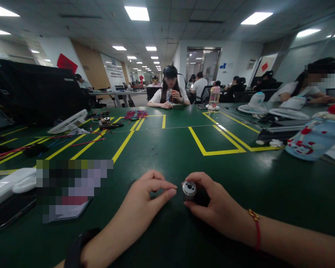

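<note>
My right hand [214, 204] grips a small round part with a silver metal end [189, 188], holding it just above the green table [167, 149]. My left hand [147, 197] is right beside it, thumb and forefinger pinched together a short way from the silver end; I cannot tell whether anything small sits between those fingertips. A red string bracelet [256, 227] circles my right wrist and a dark band [78, 247] my left.
A phone [11, 212] and a white object [13, 182] lie at the left. Red and blue wires [80, 141], a white fan [68, 123] and a bundle of coloured wires [135, 114] sit farther back. A pale blue bottle [315, 137] lies at the right. Other people sit across the table.
</note>
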Demonstrator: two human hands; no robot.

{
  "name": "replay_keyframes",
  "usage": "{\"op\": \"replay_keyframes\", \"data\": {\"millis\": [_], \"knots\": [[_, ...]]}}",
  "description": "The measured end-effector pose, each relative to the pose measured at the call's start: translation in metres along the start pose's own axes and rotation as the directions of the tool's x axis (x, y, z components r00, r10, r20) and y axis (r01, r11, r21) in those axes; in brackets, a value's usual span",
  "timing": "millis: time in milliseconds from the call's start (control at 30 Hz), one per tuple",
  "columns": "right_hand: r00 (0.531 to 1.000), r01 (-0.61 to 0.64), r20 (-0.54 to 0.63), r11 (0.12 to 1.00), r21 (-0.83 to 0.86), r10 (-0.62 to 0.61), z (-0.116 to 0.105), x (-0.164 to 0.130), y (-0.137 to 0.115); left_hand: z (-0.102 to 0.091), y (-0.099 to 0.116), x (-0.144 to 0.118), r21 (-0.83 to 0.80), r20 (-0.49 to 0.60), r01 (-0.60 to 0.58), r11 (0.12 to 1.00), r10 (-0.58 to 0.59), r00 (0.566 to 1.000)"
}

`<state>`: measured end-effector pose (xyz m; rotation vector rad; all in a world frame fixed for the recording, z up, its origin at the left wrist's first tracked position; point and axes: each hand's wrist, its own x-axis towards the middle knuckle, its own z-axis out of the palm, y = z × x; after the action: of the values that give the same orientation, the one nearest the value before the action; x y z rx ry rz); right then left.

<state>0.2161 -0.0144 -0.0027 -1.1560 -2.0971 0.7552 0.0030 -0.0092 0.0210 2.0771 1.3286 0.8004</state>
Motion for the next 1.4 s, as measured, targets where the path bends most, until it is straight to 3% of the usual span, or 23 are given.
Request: {"op": "replay_keyframes", "data": {"millis": [167, 300, 400, 467, 533, 633, 700, 767, 833, 933, 967, 1033, 1133, 1233, 1333, 1400], "knots": [[1.0, -0.005, -0.014, 1.0, -0.022, 0.005, 0.001, 0.0, -0.003, 0.017, -0.009, -0.001, 0.123, 0.121, -0.043, 0.992, 0.028, 0.992], [0.994, -0.019, -0.105, 1.0, 0.014, 0.02, -0.01, -0.001, 0.006, 0.006, -0.009, -0.005, 0.082, 0.1, 0.009, 0.997, -0.018, 0.995], [0.964, -0.108, -0.247, 0.993, -0.037, 0.096, -0.042, -0.015, 0.034, -0.012, -0.019, -0.015, 0.033, 0.062, 0.102, 0.994, -0.103, 0.993], [0.92, -0.218, -0.364, 0.96, -0.173, 0.144, -0.074, -0.032, 0.062, -0.021, -0.029, -0.023, -0.01, 0.044, 0.157, 0.988, -0.156, 0.987], [0.857, -0.364, -0.486, 0.867, -0.341, 0.169, -0.109, -0.054, 0.091, -0.025, -0.037, -0.03, -0.054, 0.03, 0.18, 0.982, -0.179, 0.983], [0.748, -0.591, -0.598, 0.698, -0.403, 0.289, -0.155, -0.082, 0.125, -0.025, -0.04, -0.032, -0.085, 0.011, 0.182, 0.98, -0.182, 0.983], [0.732, -0.63, -0.62, 0.629, -0.455, 0.284, -0.171, -0.091, 0.137, -0.022, -0.039, -0.031, -0.083, 0.002, 0.173, 0.981, -0.173, 0.985], [0.748, -0.597, -0.644, 0.59, -0.544, 0.164, -0.171, -0.088, 0.137, -0.02, -0.037, -0.03, -0.078, -0.003, 0.167, 0.983, -0.168, 0.986], [0.773, -0.509, -0.634, 0.57, -0.646, -0.029, -0.152, -0.076, 0.123, -0.019, -0.036, -0.029, -0.071, -0.006, 0.168, 0.983, -0.169, 0.986], [0.876, -0.185, -0.416, 0.627, -0.756, -0.243, -0.1, -0.046, 0.079, -0.019, -0.036, -0.03, -0.051, -0.01, 0.161, 0.986, -0.162, 0.987], [0.932, -0.067, -0.288, 0.675, -0.735, -0.221, -0.079, -0.036, 0.061, -0.019, -0.036, -0.03, -0.042, -0.01, 0.157, 0.987, -0.158, 0.987], [0.986, 0.064, -0.086, 0.796, -0.602, -0.144, -0.039, -0.015, 0.028, -0.02, -0.035, -0.03, -0.022, -0.003, 0.149, 0.989, -0.149, 0.989], [0.975, 0.205, 0.163, 0.89, -0.407, -0.15, -0.001, 0.01, -0.001, -0.022, -0.035, -0.031, 0.009, 0.01, 0.138, 0.99, -0.139, 0.99], [0.968, 0.219, 0.19, 0.916, -0.336, -0.162, -0.006, 0.018, 0.001, -0.023, -0.035, -0.032, 0.013, 0.015, 0.136, 0.991, -0.136, 0.991], [0.988, 0.13, -0.011, 0.884, -0.449, -0.151, -0.049, 0.005, 0.022, -0.023, -0.035, -0.032, -0.005, 0.015, 0.139, 0.99, -0.139, 0.99], [0.972, -0.004, -0.193, 0.807, -0.591, -0.136, -0.091, -0.011, 0.04, -0.022, -0.035, -0.031, -0.013, 0.009, 0.141, 0.99, -0.141, 0.99]]}}
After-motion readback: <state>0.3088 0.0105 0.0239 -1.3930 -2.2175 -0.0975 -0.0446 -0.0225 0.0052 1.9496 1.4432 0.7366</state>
